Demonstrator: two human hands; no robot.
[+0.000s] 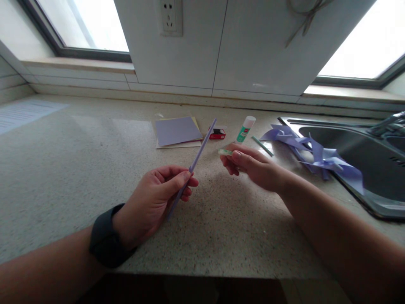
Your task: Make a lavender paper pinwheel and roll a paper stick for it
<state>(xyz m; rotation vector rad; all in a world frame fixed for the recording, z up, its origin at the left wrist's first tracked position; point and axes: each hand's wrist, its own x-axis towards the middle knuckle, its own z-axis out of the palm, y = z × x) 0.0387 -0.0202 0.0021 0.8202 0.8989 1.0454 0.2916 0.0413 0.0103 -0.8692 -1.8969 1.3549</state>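
My left hand (164, 188) is closed around a thin lilac paper stick (199, 154), pinched between thumb and fingers. The stick slants up and to the right, and its lower end passes behind the hand. To the right, my right hand (247, 162) grips a small pale green and white item (225, 152) between thumb and fingers; its full shape is hidden. Just behind this hand, a glue stick (246, 129) with a white cap stands tilted in the picture. Beside it lies a short green stick (262, 146).
Lilac sheets of paper (177, 131) lie stacked toward the back of the counter (95, 169), near a small red and black box (217, 134). Lilac paper pinwheels (325, 158) rest at the edge of the steel sink (367, 147). A printed sheet (25, 114) lies far left.
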